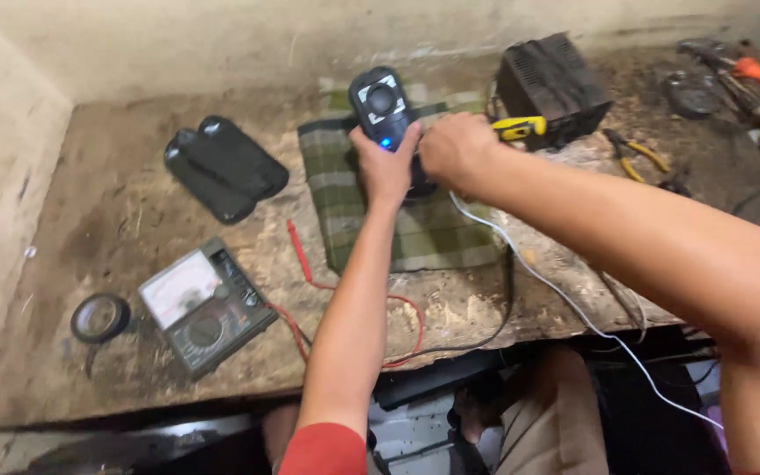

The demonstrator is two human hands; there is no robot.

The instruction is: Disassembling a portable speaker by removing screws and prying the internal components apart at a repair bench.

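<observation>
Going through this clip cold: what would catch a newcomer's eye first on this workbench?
First, the two hands meeting at top centre: the left hand holds up a small black device with a blue light glowing on it, and the right hand closes beside it over a green checked cloth. Next, the multimeter at lower left with its red lead, and a roll of black tape beside it.

The small dark handheld device point(382, 107) stands tilted upright near the tabletop's point(116, 220) far edge, about midway along it; its face shows a pale panel around a round black knob, with a blue light glowing at its lower end; the left hand point(386, 164) grips its base.
</observation>
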